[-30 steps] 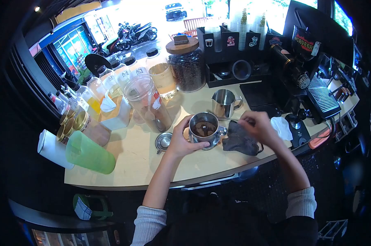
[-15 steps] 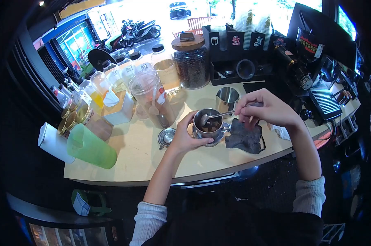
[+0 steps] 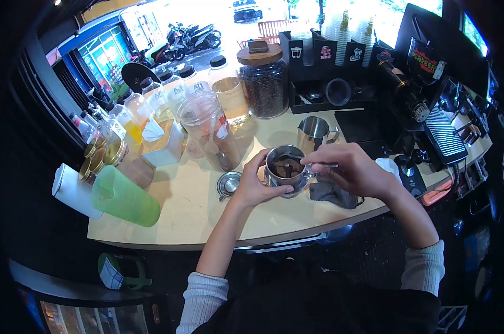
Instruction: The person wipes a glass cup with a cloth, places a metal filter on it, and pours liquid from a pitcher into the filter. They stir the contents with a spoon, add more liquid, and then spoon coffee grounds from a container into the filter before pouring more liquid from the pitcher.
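Observation:
My left hand [image 3: 256, 186] is wrapped around the left side of a small steel cup [image 3: 280, 152], thumb across its front. Dark brown contents show inside the cup. Over the cup's right side my right hand [image 3: 355, 167] pinches a metal spoon [image 3: 332, 165]; its bowl is down in the cup and hard to see. A small round metal piece [image 3: 228, 185] lies left of the cup. Behind it stands a steel milk pitcher [image 3: 313, 133]. Partly under my right hand lies a dark grey cloth [image 3: 335, 193].
A tall clear jar [image 3: 207, 131] with spoons stands behind my left hand, near a large coffee bean jar [image 3: 263, 86]. At left are a green pitcher [image 3: 124, 197], a tissue box [image 3: 163, 146] and several bottles. A coffee grinder [image 3: 402, 83] is at right.
My right hand has moved down and slightly left, bringing the spoon from above the cup's rim into the cup. My left hand stays on the cup. The view has shifted slightly.

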Action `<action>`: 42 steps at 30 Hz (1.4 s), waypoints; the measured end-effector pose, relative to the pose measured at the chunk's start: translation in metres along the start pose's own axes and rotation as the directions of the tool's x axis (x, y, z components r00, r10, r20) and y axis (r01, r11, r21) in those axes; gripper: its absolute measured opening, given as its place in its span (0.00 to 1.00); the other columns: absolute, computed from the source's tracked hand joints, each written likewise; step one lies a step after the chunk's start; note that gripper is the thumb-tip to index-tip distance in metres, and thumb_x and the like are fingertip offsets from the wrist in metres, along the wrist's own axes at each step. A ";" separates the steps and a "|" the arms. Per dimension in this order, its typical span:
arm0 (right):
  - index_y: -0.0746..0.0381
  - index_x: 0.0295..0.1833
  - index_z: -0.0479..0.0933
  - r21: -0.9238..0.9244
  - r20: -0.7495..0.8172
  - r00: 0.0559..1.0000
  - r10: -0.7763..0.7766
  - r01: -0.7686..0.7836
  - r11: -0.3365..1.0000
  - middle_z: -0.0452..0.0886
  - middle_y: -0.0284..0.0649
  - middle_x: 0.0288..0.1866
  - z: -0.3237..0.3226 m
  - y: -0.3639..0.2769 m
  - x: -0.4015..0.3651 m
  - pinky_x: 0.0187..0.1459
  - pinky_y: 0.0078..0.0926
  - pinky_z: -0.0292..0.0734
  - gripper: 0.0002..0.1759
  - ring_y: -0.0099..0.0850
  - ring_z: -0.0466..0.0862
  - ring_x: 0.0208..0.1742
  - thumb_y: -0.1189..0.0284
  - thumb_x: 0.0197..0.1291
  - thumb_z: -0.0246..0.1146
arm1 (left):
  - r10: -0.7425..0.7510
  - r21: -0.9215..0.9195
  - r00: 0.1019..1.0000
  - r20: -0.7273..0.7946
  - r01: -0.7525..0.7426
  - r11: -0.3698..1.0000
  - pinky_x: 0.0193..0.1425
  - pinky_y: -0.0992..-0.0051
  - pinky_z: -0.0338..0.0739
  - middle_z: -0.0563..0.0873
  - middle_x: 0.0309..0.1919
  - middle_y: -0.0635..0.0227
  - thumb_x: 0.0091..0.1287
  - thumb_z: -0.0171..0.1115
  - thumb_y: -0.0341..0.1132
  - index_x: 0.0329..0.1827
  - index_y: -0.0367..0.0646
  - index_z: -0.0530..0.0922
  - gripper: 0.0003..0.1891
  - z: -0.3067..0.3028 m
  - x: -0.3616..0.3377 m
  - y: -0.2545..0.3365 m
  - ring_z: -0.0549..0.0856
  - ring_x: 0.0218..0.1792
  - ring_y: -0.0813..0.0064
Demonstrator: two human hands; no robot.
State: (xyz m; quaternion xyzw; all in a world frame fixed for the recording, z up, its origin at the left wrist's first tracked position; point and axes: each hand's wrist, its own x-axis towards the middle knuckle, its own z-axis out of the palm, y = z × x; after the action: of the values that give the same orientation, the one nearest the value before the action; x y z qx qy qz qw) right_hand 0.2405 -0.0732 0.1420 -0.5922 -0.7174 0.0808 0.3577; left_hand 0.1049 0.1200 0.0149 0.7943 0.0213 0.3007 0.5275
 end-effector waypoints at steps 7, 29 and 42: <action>0.65 0.48 0.78 0.003 0.054 0.998 -0.033 0.033 0.999 0.82 0.46 0.39 -0.002 0.005 -0.003 0.43 0.40 0.77 0.10 0.45 0.83 0.41 0.72 0.65 0.60 | -0.002 0.033 1.000 0.010 0.001 0.999 0.64 0.70 0.70 0.83 0.50 0.64 0.34 0.85 0.39 0.59 0.40 0.73 0.44 0.001 0.000 0.003 0.80 0.56 0.70; 0.65 0.48 0.78 -0.075 0.080 0.994 -0.078 0.084 0.994 0.82 0.47 0.40 -0.006 0.005 -0.001 0.46 0.40 0.78 0.09 0.46 0.83 0.43 0.72 0.65 0.59 | -0.019 0.031 1.000 0.014 0.018 0.999 0.64 0.70 0.71 0.83 0.49 0.65 0.33 0.85 0.38 0.57 0.40 0.74 0.42 0.001 0.000 0.005 0.80 0.55 0.71; 0.63 0.48 0.74 -0.275 -0.157 0.976 -0.154 0.107 0.956 0.79 0.43 0.35 0.002 0.009 -0.016 0.35 0.35 0.79 0.10 0.41 0.82 0.34 0.76 0.61 0.62 | 0.000 0.120 1.000 0.022 -0.003 0.993 0.65 0.70 0.71 0.82 0.52 0.62 0.36 0.84 0.40 0.59 0.39 0.73 0.43 0.000 0.000 0.013 0.80 0.56 0.69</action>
State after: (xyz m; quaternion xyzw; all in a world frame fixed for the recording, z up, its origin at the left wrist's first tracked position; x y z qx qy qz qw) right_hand 0.2475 -0.0850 0.1290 -0.5908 -0.7249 -0.0923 0.3421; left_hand 0.1014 0.1147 0.0258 0.8279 0.0329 0.2904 0.4787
